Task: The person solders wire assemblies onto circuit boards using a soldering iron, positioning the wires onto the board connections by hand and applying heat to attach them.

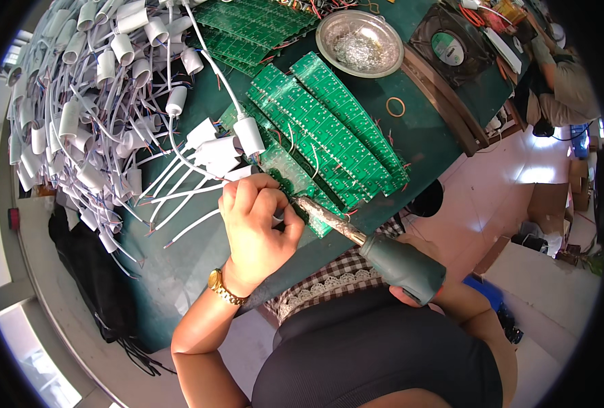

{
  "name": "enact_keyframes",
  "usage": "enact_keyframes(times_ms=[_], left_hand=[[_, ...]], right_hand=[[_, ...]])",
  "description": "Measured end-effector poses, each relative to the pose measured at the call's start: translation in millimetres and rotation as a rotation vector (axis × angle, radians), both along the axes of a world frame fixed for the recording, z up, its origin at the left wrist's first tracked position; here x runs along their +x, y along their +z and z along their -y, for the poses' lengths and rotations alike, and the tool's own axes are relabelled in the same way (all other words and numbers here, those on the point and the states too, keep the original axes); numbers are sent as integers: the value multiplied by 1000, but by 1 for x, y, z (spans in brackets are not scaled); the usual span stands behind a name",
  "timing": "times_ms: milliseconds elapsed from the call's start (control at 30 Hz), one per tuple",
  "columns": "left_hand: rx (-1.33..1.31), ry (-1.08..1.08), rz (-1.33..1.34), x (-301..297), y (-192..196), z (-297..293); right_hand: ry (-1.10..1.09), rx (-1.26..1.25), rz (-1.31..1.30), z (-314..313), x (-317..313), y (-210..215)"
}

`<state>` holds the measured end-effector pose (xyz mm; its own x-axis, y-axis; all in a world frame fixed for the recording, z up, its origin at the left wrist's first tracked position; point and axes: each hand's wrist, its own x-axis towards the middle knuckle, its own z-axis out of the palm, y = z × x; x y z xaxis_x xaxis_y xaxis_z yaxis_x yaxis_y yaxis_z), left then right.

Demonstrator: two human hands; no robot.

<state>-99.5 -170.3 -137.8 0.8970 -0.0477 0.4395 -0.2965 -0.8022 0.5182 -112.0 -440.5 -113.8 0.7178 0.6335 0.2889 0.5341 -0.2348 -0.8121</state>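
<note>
My left hand (256,224) is curled on the near end of a green circuit board strip (295,178), pinching thin white wires (179,197) against it; a gold watch is on that wrist. My right hand (411,294) is mostly hidden under the dark green handle of a soldering iron (383,255). Its metal tip lies on the board right beside my left fingers. A white lamp socket (249,134) with a cable lies just above my left hand.
Several green board strips (336,115) lie fanned across the dark green table (424,136). A big heap of white sockets and wires (91,88) fills the left. A round metal dish (360,42), a black fan (451,44) and a rubber band (395,106) sit further back. Another person's sleeve (568,81) is at right.
</note>
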Motion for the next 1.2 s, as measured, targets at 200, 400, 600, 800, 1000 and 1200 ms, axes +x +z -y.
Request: enact_keyframes(times_ms=[200,400,600,800,1000,1200], left_hand=[[-7,-10,24,2,4,3],[-2,-12,24,0,1,-1],[-19,-27,52,2,1,-2],[11,-31,57,-3,6,-6],[315,20,-229,-28,42,-7],[721,140,-413,-40,48,-7]], right_hand=[[-38,-122,186,9,-13,-12],[-62,-135,-55,14,-14,-13],[-134,103,-343,18,-23,-42],[-34,695,-617,-41,-1,-15],[-172,1164,-764,-90,15,-11],[-174,1174,-765,-111,17,-21]])
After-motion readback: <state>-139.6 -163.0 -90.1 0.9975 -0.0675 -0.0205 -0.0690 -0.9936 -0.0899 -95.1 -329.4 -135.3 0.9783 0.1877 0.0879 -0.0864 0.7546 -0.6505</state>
